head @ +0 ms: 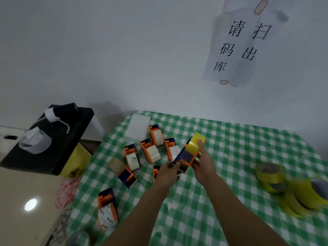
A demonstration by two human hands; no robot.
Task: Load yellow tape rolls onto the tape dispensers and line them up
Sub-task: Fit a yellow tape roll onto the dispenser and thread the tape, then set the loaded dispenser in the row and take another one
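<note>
Both hands hold one blue-and-orange tape dispenser (pixel 186 158) above the green checked tablecloth (pixel 230 148). A yellow tape roll (pixel 194 144) sits in its far end. My left hand (pixel 168 172) grips the dispenser's near end. My right hand (pixel 204 162) holds its right side, thumb on the yellow roll. Several other dispensers lie left of my hands, three with white rolls (pixel 154 153). One dispenser (pixel 127 175) carries a brownish roll, and another (pixel 107 209) lies near the table's left edge. Loose yellow rolls (pixel 271 176) are stacked at the right.
A black box (pixel 58 139) with a white pump and a cup stands at the left, beside the table. A white foam block (pixel 138 127) lies at the table's back edge. A paper sign (pixel 237 45) is taped to the wall. A pink bag (pixel 66 190) lies on the floor.
</note>
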